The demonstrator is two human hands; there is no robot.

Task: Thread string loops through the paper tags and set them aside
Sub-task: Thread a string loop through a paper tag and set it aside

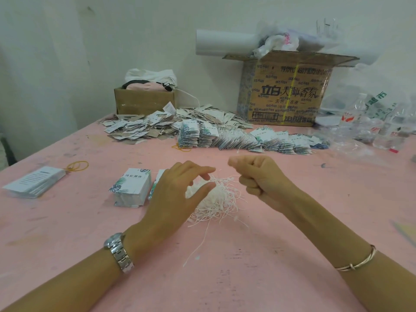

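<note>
Many tags [168, 124] threaded, stacks [132, 188] left.
Strung ones heap at the desk's [270, 255] far side; the left hand [175, 194] hovers open over the strings [218, 199]; the right hand [258, 176] is curled, and I cannot tell whether it pinches one.

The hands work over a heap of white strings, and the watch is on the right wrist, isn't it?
Not quite: the head view shows the watch on the left wrist; the right wrist wears a thin bangle. The left hand and right hand do work over the white strings.

Soft, even light, faint shadows; wide-angle bending at edges, slight blur throughout.
</note>
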